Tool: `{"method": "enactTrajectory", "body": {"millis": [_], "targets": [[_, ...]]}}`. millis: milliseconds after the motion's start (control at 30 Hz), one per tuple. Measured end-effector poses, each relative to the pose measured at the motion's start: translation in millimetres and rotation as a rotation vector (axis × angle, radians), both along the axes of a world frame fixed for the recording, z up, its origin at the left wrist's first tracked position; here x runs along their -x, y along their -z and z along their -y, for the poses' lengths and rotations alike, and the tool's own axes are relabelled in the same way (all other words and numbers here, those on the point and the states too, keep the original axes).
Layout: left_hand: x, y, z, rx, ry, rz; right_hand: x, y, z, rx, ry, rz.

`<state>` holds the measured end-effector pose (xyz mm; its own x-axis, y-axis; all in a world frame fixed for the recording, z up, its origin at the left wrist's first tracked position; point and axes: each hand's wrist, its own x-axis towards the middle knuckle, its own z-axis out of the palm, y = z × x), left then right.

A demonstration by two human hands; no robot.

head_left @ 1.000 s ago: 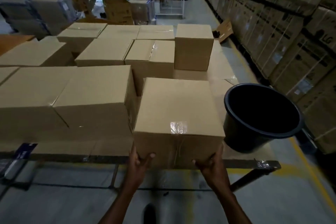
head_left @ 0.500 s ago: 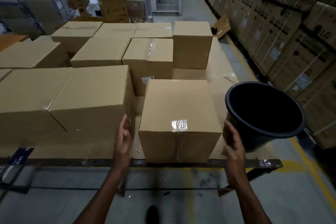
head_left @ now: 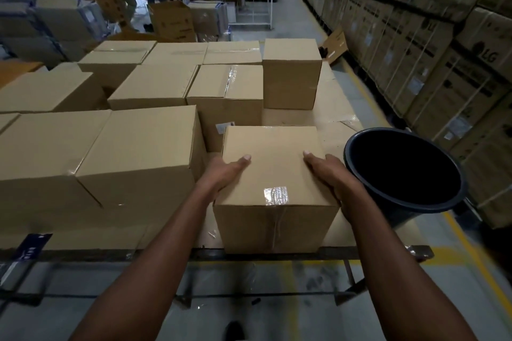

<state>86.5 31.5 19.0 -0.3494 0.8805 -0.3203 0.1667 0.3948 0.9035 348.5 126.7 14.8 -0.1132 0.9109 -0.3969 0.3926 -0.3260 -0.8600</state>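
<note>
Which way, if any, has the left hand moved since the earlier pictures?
Yes. Against the near table edge, the left hand has moved farther in and up, from beside the taped box onto its top left edge.

Dim, warm indoor light fills the frame, while daylight blows out the upper left corner. The tape (head_left: 275, 194) on the near box (head_left: 277, 163) throws a small glare. Wide-angle bending curves the right edge; upper left and far background look smeared and soft.

Box (head_left: 274, 171) set down, left hand (head_left: 225, 174), right hand (head_left: 330, 178) now gripping its sides
</note>
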Motion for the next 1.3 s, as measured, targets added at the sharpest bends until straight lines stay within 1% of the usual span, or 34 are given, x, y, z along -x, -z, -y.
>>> {"method": "enactTrajectory", "body": {"millis": [133, 200, 267, 300, 367, 467, 533, 667, 733, 800, 867, 933, 1000, 1067, 1133, 1200, 1233, 1300], "targets": [[-8.3, -3.8, 13.7, -0.148, -0.030, -0.062, -4.8, -0.8, 12.1, -0.169, 0.009, 0.040], [-7.2, 1.6, 19.8, -0.253, -0.065, -0.115, -9.6, -4.0, 26.8, -0.248, 0.031, -0.018], [-4.8, 10.9, 28.3, -0.349, -0.067, -0.159, -16.5, -6.0, 41.4, -0.310, 0.015, -0.121], [-3.9, 17.2, 34.5, -0.364, -0.066, -0.177, -20.2, -5.3, 49.2, -0.318, 0.005, -0.173], [-4.1, 33.0, 48.2, -0.373, -0.073, -0.188, -28.2, 5.6, 63.6, -0.331, -0.007, -0.204], [-9.5, 67.3, 69.7, -0.379, -0.081, -0.060, -32.9, 41.7, 81.9, -0.321, 0.015, -0.164], [-15.2, 89.8, 80.1, -0.341, -0.114, -0.012, -32.6, 64.9, 93.6, -0.289, 0.031, -0.146], [-26.0, 120.9, 90.8, -0.282, -0.133, 0.001, -30.9, 91.1, 113.6, -0.247, 0.050, -0.143], [-27.7, 128.3, 93.4, -0.275, -0.107, 0.017, -33.1, 97.1, 119.9, -0.228, 0.022, -0.151], [-26.5, 125.2, 95.3, -0.269, -0.089, 0.057, -37.2, 97.2, 121.5, -0.218, -0.005, -0.167], [-24.2, 111.7, 97.9, -0.266, -0.063, 0.110, -43.3, 95.5, 116.9, -0.199, -0.007, -0.246], [-21.2, 94.1, 101.4, -0.369, -0.070, 0.120, -50.1, 89.3, 110.0, -0.216, 0.019, -0.341], [-15.3, 76.6, 99.3, -0.460, -0.131, 0.129, -52.1, 75.9, 99.9, -0.229, 0.094, -0.421], [-6.9, 63.6, 86.4, -0.405, -0.181, 0.130, -47.8, 57.3, 89.5, -0.211, 0.133, -0.447], [2.4, 47.6, 65.7, -0.224, -0.162, 0.071, -41.8, 38.3, 73.7, -0.155, 0.119, -0.407], [8.9, 36.1, 47.0, -0.057, -0.085, 0.106, -34.0, 21.8, 58.1, -0.083, 0.004, -0.331], [8.6, 30.3, 42.6, -0.026, -0.042, 0.134, -29.7, 16.2, 53.1, -0.082, -0.056, -0.270], [6.1, 23.0, 40.7, -0.044, 0.002, 0.116, -24.1, 11.9, 48.2, -0.147, -0.069, -0.177]]}}
